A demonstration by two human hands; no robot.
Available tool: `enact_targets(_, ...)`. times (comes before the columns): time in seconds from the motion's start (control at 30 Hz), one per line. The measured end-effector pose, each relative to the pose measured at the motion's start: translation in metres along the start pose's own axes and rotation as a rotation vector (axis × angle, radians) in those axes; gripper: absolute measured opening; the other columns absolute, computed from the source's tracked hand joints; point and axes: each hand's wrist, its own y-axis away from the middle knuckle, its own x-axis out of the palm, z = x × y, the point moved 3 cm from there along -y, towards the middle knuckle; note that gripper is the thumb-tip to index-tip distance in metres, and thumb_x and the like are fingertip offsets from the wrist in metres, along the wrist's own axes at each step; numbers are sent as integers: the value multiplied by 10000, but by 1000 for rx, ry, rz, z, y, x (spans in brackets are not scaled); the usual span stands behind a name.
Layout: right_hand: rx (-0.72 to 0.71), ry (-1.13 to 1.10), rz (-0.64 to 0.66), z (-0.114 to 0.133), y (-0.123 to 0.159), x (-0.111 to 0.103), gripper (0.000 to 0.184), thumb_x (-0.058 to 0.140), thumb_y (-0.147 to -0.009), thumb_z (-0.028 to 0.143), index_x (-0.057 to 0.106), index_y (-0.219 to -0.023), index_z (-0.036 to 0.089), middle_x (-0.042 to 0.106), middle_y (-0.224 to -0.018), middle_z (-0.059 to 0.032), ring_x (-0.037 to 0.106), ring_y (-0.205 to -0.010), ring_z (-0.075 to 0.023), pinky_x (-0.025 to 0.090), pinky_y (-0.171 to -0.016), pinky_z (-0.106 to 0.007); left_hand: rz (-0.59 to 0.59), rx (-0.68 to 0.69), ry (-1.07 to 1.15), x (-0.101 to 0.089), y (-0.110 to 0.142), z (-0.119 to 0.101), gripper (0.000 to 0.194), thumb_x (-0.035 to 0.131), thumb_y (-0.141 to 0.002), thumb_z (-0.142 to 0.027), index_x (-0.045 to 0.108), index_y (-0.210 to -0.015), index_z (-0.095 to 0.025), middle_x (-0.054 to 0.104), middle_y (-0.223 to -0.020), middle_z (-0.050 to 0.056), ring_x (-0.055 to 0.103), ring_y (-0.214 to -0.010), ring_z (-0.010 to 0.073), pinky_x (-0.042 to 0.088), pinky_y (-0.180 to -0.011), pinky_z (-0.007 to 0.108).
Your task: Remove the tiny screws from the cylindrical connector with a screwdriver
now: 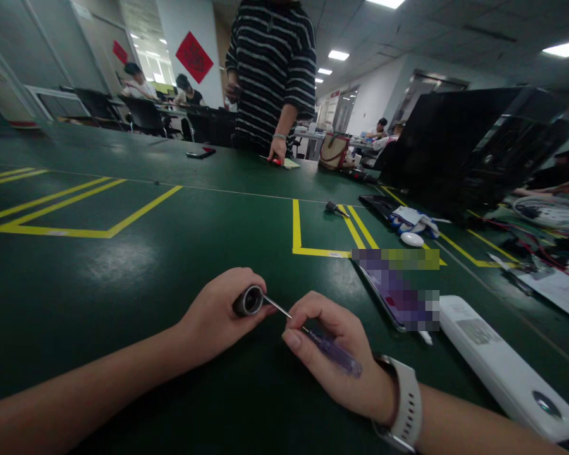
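My left hand (225, 309) is closed around a short dark hollow cylinder (249, 301), its open round end facing me. A screwdriver (334, 354) with a clear purple handle lies in my right hand (336, 341), the thumb and fingers pinching it near the base of the shaft. Its thin metal shaft points up and left, and its tip reaches the side of the cylinder by my left fingers; I cannot tell whether it touches. A small dark part with a metal tip (336, 209) lies farther off on the green table (208, 234).
To my right are a phone (393, 291), a long white device (507, 366), a white mouse (412, 239) and a blue-white glove (412, 221). Behind them stand a large black monitor (459, 148) and tangled wires (526, 240). Across the table, a person in a striped shirt (272, 76) touches a red object.
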Motion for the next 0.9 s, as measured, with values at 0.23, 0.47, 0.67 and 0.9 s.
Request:
enact_targets(0.23,-85,7,82,10,-2,-1,86,535,-790,141,600,-843,125,607,-765,-72,569,-735,-164,456,-680,-315,48,32,-5,3,0,-1,109,554,-779,-207,483,-703,-177,524,-737,-3,500,-677,136,397,-586,262)
enact_targets(0.47,-145,106,76,11,3,3,108,497,-806,93,581,-866,127,615,-781,-66,561,-754,-154,451,-703,-312,50,19,-50,4,1,0,146,551,-799,-268,467,-720,-180,527,-732,-10,502,-681,142,397,-612,274)
enact_targets(0.67,-201,182,91,14,5,7,119,488,-784,51,559,-849,121,610,-773,-74,551,-743,-155,443,-698,-319,93,1,-64,6,0,0,142,558,-800,-285,498,-726,-179,528,-713,-16,504,-669,143,384,-602,269)
enact_targets(0.9,-180,167,96,15,5,7,116,472,-795,59,552,-831,133,603,-753,-61,544,-719,-150,434,-677,-314,70,20,-8,8,1,3,175,531,-811,-242,462,-664,-177,487,-656,-33,476,-598,114,357,-541,234)
